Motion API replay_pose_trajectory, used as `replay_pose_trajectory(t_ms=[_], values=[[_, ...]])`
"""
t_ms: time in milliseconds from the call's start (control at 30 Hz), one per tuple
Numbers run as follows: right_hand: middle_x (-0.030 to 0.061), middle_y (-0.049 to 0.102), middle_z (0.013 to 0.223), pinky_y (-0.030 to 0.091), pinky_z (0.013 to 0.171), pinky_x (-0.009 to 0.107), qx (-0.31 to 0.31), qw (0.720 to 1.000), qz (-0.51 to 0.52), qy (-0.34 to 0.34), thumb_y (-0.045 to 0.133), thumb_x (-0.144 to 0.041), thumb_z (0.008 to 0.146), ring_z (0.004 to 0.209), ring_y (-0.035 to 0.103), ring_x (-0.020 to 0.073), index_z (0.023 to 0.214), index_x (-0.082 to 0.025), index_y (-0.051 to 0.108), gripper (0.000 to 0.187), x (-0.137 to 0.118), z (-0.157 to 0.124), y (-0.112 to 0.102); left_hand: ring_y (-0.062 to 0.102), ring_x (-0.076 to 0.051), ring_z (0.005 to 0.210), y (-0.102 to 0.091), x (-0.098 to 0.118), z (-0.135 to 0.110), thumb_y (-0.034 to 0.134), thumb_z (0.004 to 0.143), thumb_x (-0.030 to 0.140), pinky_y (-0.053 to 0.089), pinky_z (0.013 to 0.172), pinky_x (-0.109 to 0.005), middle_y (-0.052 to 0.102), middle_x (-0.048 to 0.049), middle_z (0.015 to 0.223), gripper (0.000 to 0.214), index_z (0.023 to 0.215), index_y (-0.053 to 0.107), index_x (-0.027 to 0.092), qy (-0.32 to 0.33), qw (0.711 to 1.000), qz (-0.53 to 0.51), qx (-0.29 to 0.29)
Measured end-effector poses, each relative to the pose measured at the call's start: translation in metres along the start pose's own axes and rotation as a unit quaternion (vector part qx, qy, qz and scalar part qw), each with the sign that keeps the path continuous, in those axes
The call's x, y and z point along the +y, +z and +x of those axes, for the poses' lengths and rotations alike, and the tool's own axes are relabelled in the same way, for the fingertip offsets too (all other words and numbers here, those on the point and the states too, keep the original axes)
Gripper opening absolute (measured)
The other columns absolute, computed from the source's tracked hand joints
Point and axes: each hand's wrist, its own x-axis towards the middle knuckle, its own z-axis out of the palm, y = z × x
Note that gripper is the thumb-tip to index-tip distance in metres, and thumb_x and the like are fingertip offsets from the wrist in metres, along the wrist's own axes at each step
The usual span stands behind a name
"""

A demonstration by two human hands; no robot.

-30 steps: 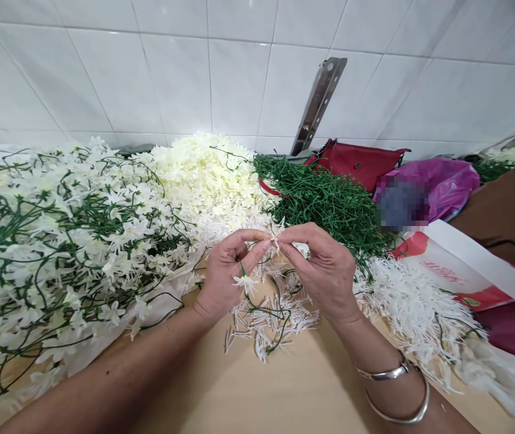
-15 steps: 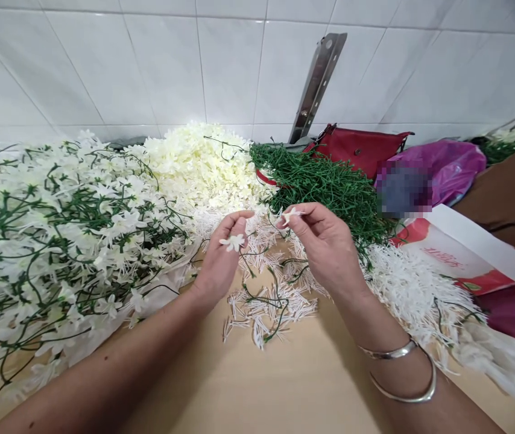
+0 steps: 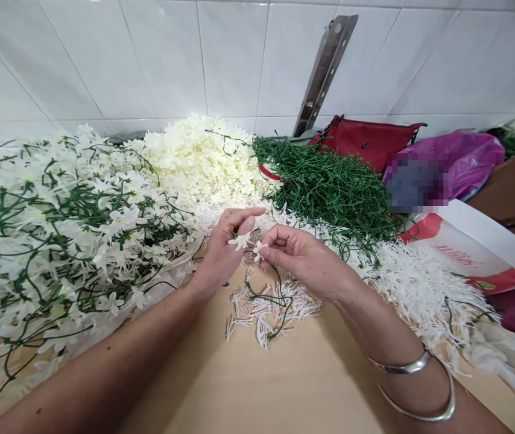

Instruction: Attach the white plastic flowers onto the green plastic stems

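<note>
Over the middle of the table, my left hand [image 3: 225, 250] is closed, with a white artificial flower [image 3: 240, 242] standing out beside its thumb. Part of a green stem shows by those fingers. My right hand [image 3: 300, 259] pinches a second, smaller white blossom [image 3: 258, 250] between thumb and fingertips, close beside the first flower. Whether the two blossoms touch, I cannot tell. Below the hands lies a scatter of white stamen pieces [image 3: 264, 325] with a few green stems [image 3: 284, 310] on top.
Finished-looking white flowers on green stems [image 3: 117, 223] pile up at left. Behind are cream petals [image 3: 207, 157] and green stems [image 3: 330, 181]. White stamens [image 3: 420, 283] spread at right, near a red bag [image 3: 370, 141], a purple plastic bag [image 3: 474, 160] and a printed paper bag [image 3: 461, 247].
My right hand has moved left and down with its blossom, bringing it beside the flower in my left hand. The left hand has hardly moved. The camera view has shifted slightly.
</note>
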Motion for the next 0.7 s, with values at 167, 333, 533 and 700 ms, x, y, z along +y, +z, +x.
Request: replay_pose_trajectory(t_ms=[167, 333, 533, 700], values=[[0.0005, 0.07, 0.072, 0.044, 0.051, 0.025, 0.05, 0.999, -0.002, 0.008, 0.082, -0.047, 0.076, 0.06, 0.057, 0.0116, 0.073, -0.02, 0.063, 0.033, -0.003, -0.001, -0.011, 0.062, -0.021, 0.108, -0.003, -0.004, 0.003, 0.066, 0.093, 0.022, 0.049, 0.099, -0.038, 0.068, -0.0071, 0.108, 0.017, 0.104, 0.079, 0.026, 0.048, 0.993, 0.041, -0.094], [0.0008, 0.07, 0.069, 0.043, 0.05, 0.027, 0.101, 0.994, 0.016, 0.033, 0.086, -0.047, 0.07, 0.058, 0.059, 0.0131, 0.073, -0.02, 0.065, 0.034, -0.002, -0.001, -0.012, 0.066, -0.021, 0.106, -0.005, 0.0, 0.004, 0.065, 0.092, 0.017, 0.048, 0.099, -0.037, 0.074, -0.0063, 0.113, 0.023, 0.111, 0.075, 0.025, 0.059, 0.983, 0.065, -0.159], [0.0006, 0.07, 0.07, 0.048, 0.056, 0.028, 0.18, 0.984, 0.006, 0.013, 0.09, -0.046, 0.063, 0.064, 0.061, 0.0141, 0.074, -0.02, 0.068, 0.036, 0.001, 0.0, -0.018, 0.057, -0.014, 0.072, -0.004, -0.002, 0.005, 0.058, 0.095, 0.026, 0.045, 0.069, -0.026, 0.067, -0.0015, 0.081, 0.015, 0.1, 0.07, 0.018, 0.017, 0.983, 0.089, -0.16], [-0.0012, 0.067, 0.066, 0.047, 0.052, 0.029, 0.138, 0.988, 0.056, 0.038, 0.09, -0.051, 0.062, 0.056, 0.057, 0.0128, 0.077, -0.021, 0.065, 0.042, -0.003, -0.001, -0.02, 0.045, -0.011, 0.06, -0.005, -0.005, 0.007, 0.061, 0.089, 0.023, 0.037, 0.061, -0.024, 0.06, 0.003, 0.069, 0.006, 0.088, 0.065, 0.019, 0.023, 0.987, 0.108, -0.119]])
